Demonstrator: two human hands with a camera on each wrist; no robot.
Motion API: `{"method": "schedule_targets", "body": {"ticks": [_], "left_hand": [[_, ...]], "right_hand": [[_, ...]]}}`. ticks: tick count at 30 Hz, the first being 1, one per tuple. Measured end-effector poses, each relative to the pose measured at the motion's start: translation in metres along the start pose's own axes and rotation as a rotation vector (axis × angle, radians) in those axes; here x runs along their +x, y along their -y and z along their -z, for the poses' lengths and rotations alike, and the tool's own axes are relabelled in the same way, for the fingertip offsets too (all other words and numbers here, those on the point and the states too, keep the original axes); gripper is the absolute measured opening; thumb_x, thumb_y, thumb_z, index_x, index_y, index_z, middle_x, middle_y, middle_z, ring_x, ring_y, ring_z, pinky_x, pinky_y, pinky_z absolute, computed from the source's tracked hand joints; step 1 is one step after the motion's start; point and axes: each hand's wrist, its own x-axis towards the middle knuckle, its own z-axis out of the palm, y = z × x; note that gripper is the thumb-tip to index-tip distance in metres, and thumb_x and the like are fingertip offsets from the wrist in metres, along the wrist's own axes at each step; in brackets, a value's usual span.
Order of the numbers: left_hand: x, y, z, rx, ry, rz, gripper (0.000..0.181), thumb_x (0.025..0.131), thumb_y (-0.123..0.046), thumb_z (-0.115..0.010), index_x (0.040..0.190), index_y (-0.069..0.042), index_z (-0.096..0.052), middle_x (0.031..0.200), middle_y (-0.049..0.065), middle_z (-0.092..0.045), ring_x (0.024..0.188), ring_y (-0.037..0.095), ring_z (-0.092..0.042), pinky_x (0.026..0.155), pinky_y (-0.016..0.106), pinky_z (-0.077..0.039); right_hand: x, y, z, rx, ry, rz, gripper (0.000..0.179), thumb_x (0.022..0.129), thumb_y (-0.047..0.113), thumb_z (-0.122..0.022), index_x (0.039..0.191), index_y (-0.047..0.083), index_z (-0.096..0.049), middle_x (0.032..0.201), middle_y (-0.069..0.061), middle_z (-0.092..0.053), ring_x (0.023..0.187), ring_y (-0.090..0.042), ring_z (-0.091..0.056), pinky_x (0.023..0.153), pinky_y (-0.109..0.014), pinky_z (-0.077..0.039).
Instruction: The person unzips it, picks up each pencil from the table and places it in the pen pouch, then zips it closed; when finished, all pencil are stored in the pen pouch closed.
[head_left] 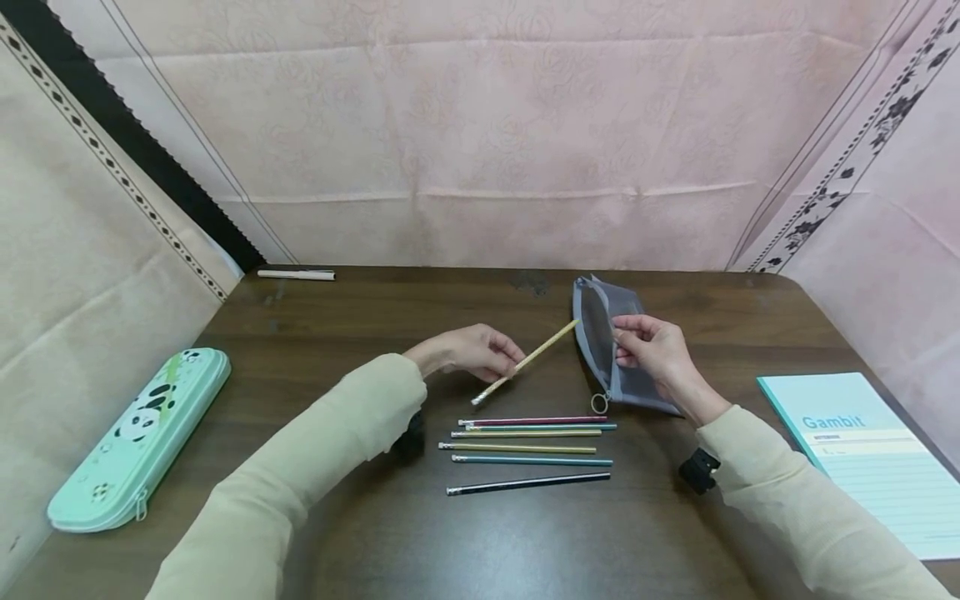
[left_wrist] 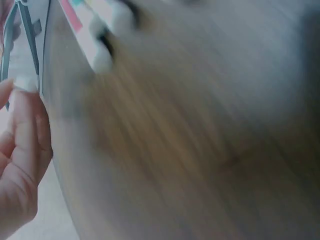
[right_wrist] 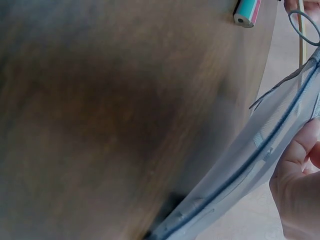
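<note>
My left hand (head_left: 483, 352) pinches a yellow pencil (head_left: 536, 354) near its eraser end. The pencil slants up to the right, and its far tip overlaps the mouth of a grey zippered pouch (head_left: 636, 385). With its fingertips my right hand (head_left: 654, 350) grips the pouch's edge, and the mouth gapes toward the left. A zipper ring (head_left: 598, 403) hangs at the pouch's lower corner. Below the hands several pencils (head_left: 525, 447) lie in a row, in red, blue, yellow and black. In the right wrist view the right hand (right_wrist: 300, 175) holds the mesh-like side of the pouch (right_wrist: 245, 150).
A mint pencil case (head_left: 142, 442) with panda pictures lies at the left. On the right is a light-blue notepad (head_left: 855, 450) marked Gambit. A thin white stick-like thing (head_left: 296, 274) lies at the back left edge of the brown table (head_left: 480, 542). Cloth hangs behind.
</note>
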Motion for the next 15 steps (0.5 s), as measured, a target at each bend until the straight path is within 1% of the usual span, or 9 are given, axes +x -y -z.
{"method": "schedule_targets", "body": {"ticks": [3, 6, 8, 11, 13, 15], "left_hand": [[0.014, -0.008, -0.012, -0.194, -0.031, 0.024, 0.030, 0.091, -0.003, -0.060, 0.120, 0.004, -0.058, 0.111, 0.017, -0.066, 0.087, 0.014, -0.064, 0.072, 0.022, -0.056], [0.031, -0.016, -0.023, -0.384, -0.062, 0.037, 0.034, 0.092, -0.002, -0.057, 0.125, 0.006, -0.054, 0.119, 0.021, -0.062, 0.089, 0.017, -0.065, 0.069, 0.020, -0.056], [0.040, -0.021, -0.031, -0.490, -0.090, 0.042, 0.035, 0.093, -0.002, -0.056, 0.127, 0.005, -0.053, 0.122, 0.021, -0.060, 0.090, 0.017, -0.065, 0.069, 0.019, -0.056], [0.052, -0.030, -0.040, -0.604, -0.138, 0.046, 0.036, 0.093, -0.003, -0.056, 0.128, 0.003, -0.053, 0.124, 0.020, -0.059, 0.096, 0.020, -0.066, 0.077, 0.022, -0.056], [0.058, -0.036, -0.046, -0.645, -0.162, 0.048, 0.037, 0.092, -0.003, -0.057, 0.129, 0.001, -0.052, 0.124, 0.020, -0.059, 0.102, 0.023, -0.065, 0.084, 0.025, -0.054], [0.062, -0.042, -0.051, -0.662, -0.179, 0.040, 0.039, 0.092, -0.003, -0.057, 0.130, 0.001, -0.051, 0.125, 0.021, -0.058, 0.110, 0.026, -0.061, 0.091, 0.029, -0.051]], "right_hand": [[0.000, -0.001, -0.001, 0.001, 0.004, 0.005, 0.037, 0.095, 0.003, -0.052, 0.126, -0.015, -0.045, 0.073, 0.005, -0.054, 0.061, 0.000, -0.056, 0.059, -0.015, -0.055], [0.000, -0.001, -0.001, -0.002, 0.008, 0.008, 0.037, 0.095, 0.003, -0.051, 0.126, -0.015, -0.045, 0.074, 0.005, -0.053, 0.062, 0.000, -0.056, 0.060, -0.015, -0.055], [-0.001, 0.000, -0.001, -0.009, 0.007, 0.007, 0.036, 0.096, 0.004, -0.051, 0.126, -0.015, -0.046, 0.074, 0.005, -0.053, 0.062, 0.000, -0.055, 0.060, -0.015, -0.055], [0.000, 0.001, -0.001, -0.020, 0.001, 0.000, 0.036, 0.095, 0.005, -0.052, 0.126, -0.014, -0.047, 0.075, 0.004, -0.054, 0.062, -0.001, -0.055, 0.060, -0.015, -0.055], [0.000, 0.002, -0.002, -0.023, 0.000, -0.004, 0.036, 0.095, 0.005, -0.053, 0.126, -0.013, -0.047, 0.076, 0.004, -0.054, 0.062, -0.001, -0.056, 0.060, -0.016, -0.055], [0.000, 0.003, -0.003, -0.025, 0.000, -0.011, 0.036, 0.095, 0.006, -0.053, 0.126, -0.013, -0.048, 0.077, 0.003, -0.054, 0.062, -0.001, -0.056, 0.061, -0.016, -0.055]]}}
